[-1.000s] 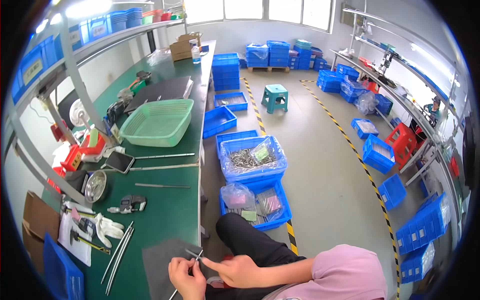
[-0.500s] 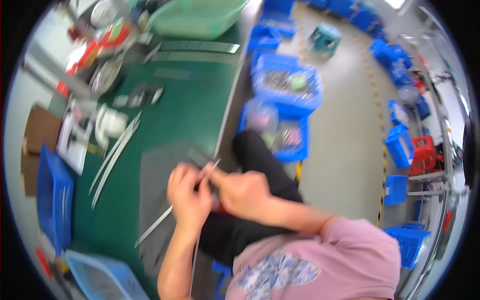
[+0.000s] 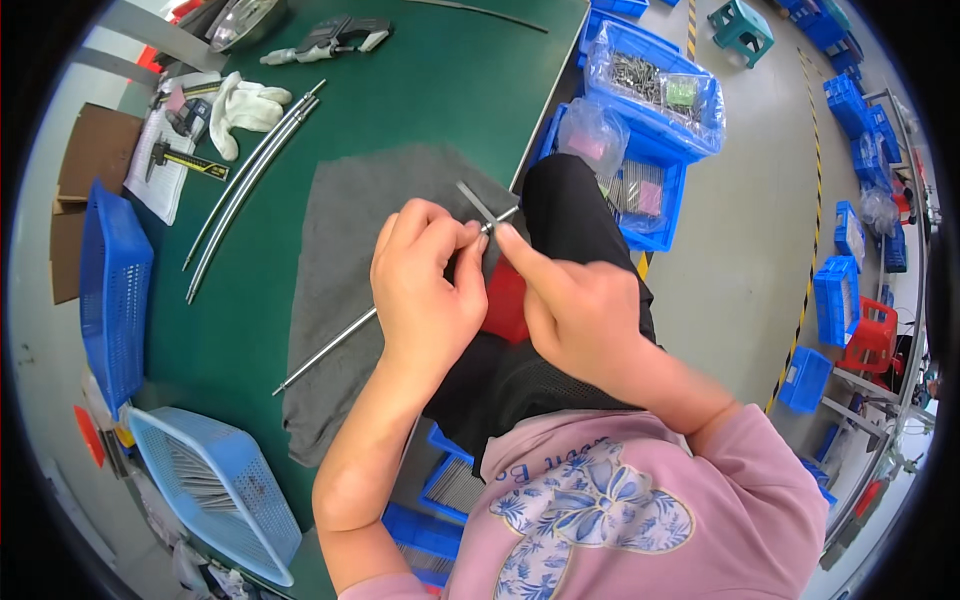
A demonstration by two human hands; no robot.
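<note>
A slim, shiny metal rod (image 3: 328, 349) runs slantwise over the grey cloth (image 3: 345, 230). My left hand (image 3: 428, 285) is closed around it, thumb and fingertips pinching near its upper right end. My right hand (image 3: 592, 312) is closed too, its index finger stretched along a narrow flat metal tool, seemingly a file (image 3: 474, 202), which crosses the rod close to the left fingertips. The file's grip is hidden by my right hand. Below the hands shows a red thing (image 3: 507, 305) that I cannot make out. More metal rods (image 3: 255, 175) lie together left of the cloth.
The green table (image 3: 430, 90) bears a micrometer-like gauge (image 3: 335, 40), a white glove (image 3: 243, 112) and a caliper (image 3: 190, 160). Blue baskets stand left, one (image 3: 215, 440) with rods inside. Beyond the table's right edge are blue bins (image 3: 690, 140) of metal parts.
The view has shifted, so the table and hands sit higher and the picture is sharper. Both hands are still together at the rod's end, and the file now shows more plainly.
</note>
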